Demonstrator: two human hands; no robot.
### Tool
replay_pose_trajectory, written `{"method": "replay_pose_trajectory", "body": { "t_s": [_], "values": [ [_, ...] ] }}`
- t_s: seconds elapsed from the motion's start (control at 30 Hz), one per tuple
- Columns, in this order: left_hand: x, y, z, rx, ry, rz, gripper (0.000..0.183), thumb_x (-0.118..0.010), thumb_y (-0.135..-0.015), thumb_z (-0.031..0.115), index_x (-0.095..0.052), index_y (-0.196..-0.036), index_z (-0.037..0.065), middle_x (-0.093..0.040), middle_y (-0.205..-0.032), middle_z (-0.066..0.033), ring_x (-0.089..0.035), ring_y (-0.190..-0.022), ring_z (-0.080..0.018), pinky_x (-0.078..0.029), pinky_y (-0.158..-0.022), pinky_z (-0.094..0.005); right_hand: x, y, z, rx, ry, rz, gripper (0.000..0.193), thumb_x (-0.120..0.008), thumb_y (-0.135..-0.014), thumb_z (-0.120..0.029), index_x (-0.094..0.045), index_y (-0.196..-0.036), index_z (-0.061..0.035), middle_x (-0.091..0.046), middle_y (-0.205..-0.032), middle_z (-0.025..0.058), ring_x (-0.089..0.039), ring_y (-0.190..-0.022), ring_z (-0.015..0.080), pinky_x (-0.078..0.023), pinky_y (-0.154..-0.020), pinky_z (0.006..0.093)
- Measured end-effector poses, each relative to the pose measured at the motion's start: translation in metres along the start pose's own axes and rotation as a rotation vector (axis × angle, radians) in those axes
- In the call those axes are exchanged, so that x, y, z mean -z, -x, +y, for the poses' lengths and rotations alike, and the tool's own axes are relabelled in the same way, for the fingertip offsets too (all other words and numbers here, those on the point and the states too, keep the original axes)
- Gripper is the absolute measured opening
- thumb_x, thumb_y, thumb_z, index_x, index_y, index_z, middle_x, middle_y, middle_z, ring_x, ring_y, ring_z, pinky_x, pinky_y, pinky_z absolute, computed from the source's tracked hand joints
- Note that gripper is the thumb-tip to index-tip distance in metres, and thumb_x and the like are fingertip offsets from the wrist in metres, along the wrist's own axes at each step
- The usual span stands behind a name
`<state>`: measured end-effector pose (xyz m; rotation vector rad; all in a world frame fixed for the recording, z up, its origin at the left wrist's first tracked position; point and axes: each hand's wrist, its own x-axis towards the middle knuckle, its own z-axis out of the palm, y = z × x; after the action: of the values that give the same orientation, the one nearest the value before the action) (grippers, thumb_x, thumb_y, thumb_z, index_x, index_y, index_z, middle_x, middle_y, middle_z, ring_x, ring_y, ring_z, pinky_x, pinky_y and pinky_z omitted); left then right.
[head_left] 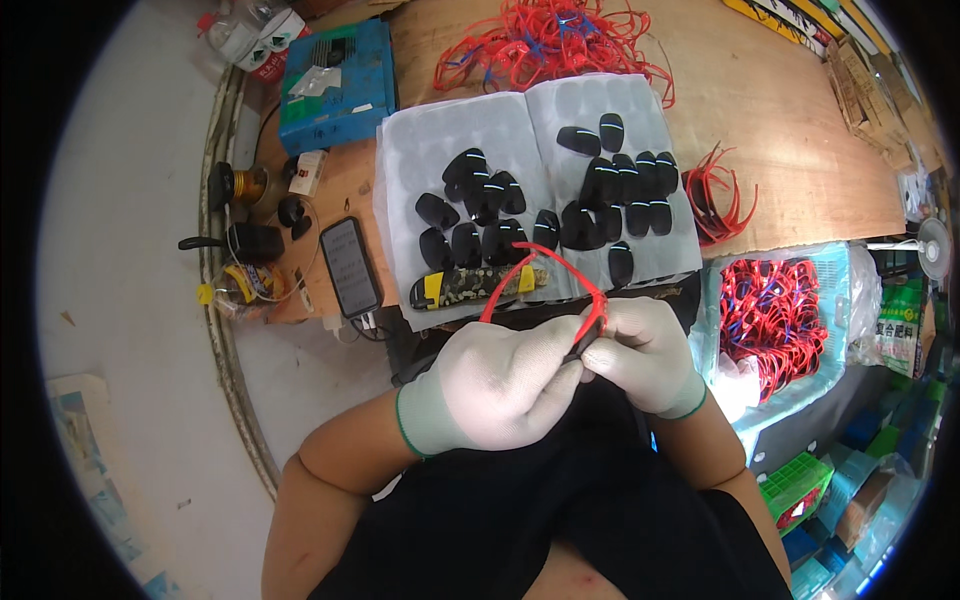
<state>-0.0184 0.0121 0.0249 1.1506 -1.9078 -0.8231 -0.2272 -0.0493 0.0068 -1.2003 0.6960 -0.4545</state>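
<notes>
Both of my hands wear white knit gloves with green cuffs and meet low in front of me. Between them is a red glasses frame (pixel 589 283), its temples pointing away from me. My left hand (pixel 505 385) is closed on one side of it, and my right hand (pixel 645 355) pinches the other. A dark edge, perhaps a lens (pixel 577 350), shows at the fingertips; the fingers hide most of it. Just beyond lie several loose dark lenses (pixel 620 263) on a white padded sheet (pixel 405 150). A camouflage-patterned bar with yellow ends (pixel 470 288) rests along the sheet's near edge.
Red frames are heaped (pixel 545 45) at the back, with a smaller bunch (pixel 720 200) at right. A light-blue crate (pixel 835 365) of red frames stands lower right. Leftward are a phone (pixel 350 265), a blue box (pixel 340 85), a black-handled tool (pixel 245 243) and bottles (pixel 245 40).
</notes>
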Motion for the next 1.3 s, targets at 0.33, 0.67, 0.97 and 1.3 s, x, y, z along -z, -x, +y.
{"method": "replay_pose_trajectory", "body": {
  "t_s": [0.33,0.67,0.97,1.3],
  "values": [
    [0.016,-0.022,-0.001,0.025,-0.138,-0.13,0.037,-0.069,-0.08,-0.004,-0.064,-0.116,-0.002,-0.069,-0.081,-0.0124,-0.068,-0.059,-0.0293,-0.053,-0.053,-0.0369,0.008,-0.007,0.01,0.328,0.176,0.238,0.03,-0.085,-0.079,-0.005,-0.066,-0.103,-0.0036,-0.067,-0.103,0.009,-0.064,-0.086,0.0151,-0.052,-0.075,0.0302],
    [-0.003,-0.065,-0.109,0.359,-0.62,0.083,0.022,-0.073,-0.091,0.027,-0.071,-0.094,0.006,-0.068,-0.088,-0.0157,-0.068,-0.081,-0.0364,-0.055,-0.077,-0.0434,0.049,0.017,-0.021,0.609,0.449,0.11,0.011,-0.073,-0.083,-0.002,-0.066,-0.091,-0.0038,-0.066,-0.088,0.013,-0.069,-0.092,0.0361,-0.047,-0.107,0.0525],
    [-0.038,-0.083,-0.096,0.665,-0.738,-0.154,0.038,-0.075,-0.082,0.037,-0.073,-0.099,0.003,-0.067,-0.108,-0.0191,-0.067,-0.104,-0.0371,-0.055,-0.092,-0.0463,0.032,0.031,-0.018,0.436,0.446,0.26,0.081,-0.059,-0.091,0.011,-0.018,-0.161,0.0093,-0.074,-0.121,0.0168,-0.075,-0.112,0.0266,-0.053,-0.101,0.0353],
    [0.005,-0.058,-0.075,0.68,0.425,0.163,0.033,-0.074,-0.093,0.019,-0.06,-0.118,0.004,-0.058,-0.08,0.0009,-0.051,-0.063,-0.0051,-0.039,-0.055,-0.0224,0.03,0.023,0.011,0.502,0.114,0.317,0.041,-0.057,-0.087,0.012,-0.05,-0.127,0.0029,-0.074,-0.104,0.0135,-0.074,-0.096,0.018,-0.057,-0.088,0.0311]
  ]
}}
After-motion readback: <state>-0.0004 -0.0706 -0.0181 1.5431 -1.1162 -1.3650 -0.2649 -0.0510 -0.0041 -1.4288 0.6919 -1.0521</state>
